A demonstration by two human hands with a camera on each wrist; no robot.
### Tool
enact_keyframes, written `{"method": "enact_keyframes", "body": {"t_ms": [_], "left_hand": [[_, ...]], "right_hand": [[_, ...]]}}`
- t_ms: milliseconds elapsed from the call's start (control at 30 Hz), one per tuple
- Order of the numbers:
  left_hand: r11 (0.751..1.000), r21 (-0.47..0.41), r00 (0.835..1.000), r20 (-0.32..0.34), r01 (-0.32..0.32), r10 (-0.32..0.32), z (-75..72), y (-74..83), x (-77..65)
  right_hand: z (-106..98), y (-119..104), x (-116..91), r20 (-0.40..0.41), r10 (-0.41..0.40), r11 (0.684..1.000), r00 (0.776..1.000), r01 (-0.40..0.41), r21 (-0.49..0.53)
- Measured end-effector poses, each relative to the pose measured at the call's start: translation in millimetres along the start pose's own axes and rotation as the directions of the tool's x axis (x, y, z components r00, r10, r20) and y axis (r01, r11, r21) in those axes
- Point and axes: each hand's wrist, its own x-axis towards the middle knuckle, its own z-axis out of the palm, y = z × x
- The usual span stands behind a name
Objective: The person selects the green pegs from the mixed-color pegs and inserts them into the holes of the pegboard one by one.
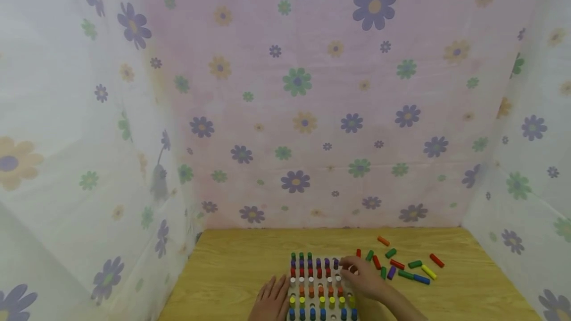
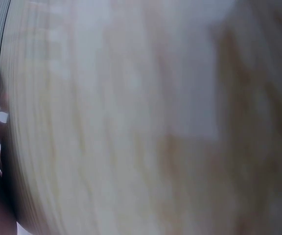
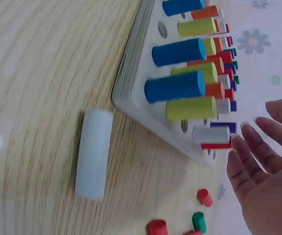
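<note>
Pegboard (image 3: 131, 88) holds rows of coloured pegs (image 3: 175, 87); left hand (image 1: 271, 298) flat beside it; right hand (image 1: 363, 277), fingers loosely spread, empty, near purple peg (image 1: 336, 264).

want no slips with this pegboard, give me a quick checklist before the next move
1. Left hand beside the pegboard: ok, at its left side.
2. Right hand clear of the pegs: cannot tell; its fingertips are close to the right end of the purple row.
3. Blue row without gaps: not ok, a bare hole shows in it.
4. Green row reaching across the board: not ok, three pegs show, all toward the left.
5. Loose green pegs available: ok, several lie right of the board.
6. Loose white peg in sight: ok, lying near a board corner.
</note>
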Motion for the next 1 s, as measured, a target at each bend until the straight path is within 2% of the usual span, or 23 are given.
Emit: {"method": "enact_keyframes", "body": {"t_ms": [100,367,567,767,867,1000], "left_hand": [[1.000,0.005,1.000,-0.011,-0.004,0.004,1.5,0.1,0.5],[1.000,0.019,1.000,-0.014,-0.007,0.007,2.6,0.5,-0.1],[1.000,0.024,1.000,-0.014,-0.008,0.008,-1.0,0.8,-1.0],[1.000,0.021,1.000,-0.021,-0.012,0.013,-0.7,0.6,-1.1],[1.000,0.016,0.999,-0.029,-0.017,0.018,0.3,0.0,-0.7],[1.000,0.005,0.999,-0.030,-0.016,0.016,0.9,-0.8,0.2]], "right_hand": [[-8.4,0.3,-7.7,-0.005,-0.007,1.000,1.000,0.007,0.004],[-26.8,10.5,-27.7,-0.012,0.051,0.999,0.999,-0.051,0.003],[-41.8,14.1,-42.9,-0.049,0.120,0.993,0.992,-0.119,0.012],[-56.1,19.1,-54.5,-0.086,0.139,0.990,0.986,-0.140,-0.004],[-60.9,22.4,-59.3,-0.121,0.188,0.981,0.975,-0.192,-0.026],[-63.7,25.5,-64.0,-0.195,0.279,0.957,0.940,-0.289,-0.022]]}}
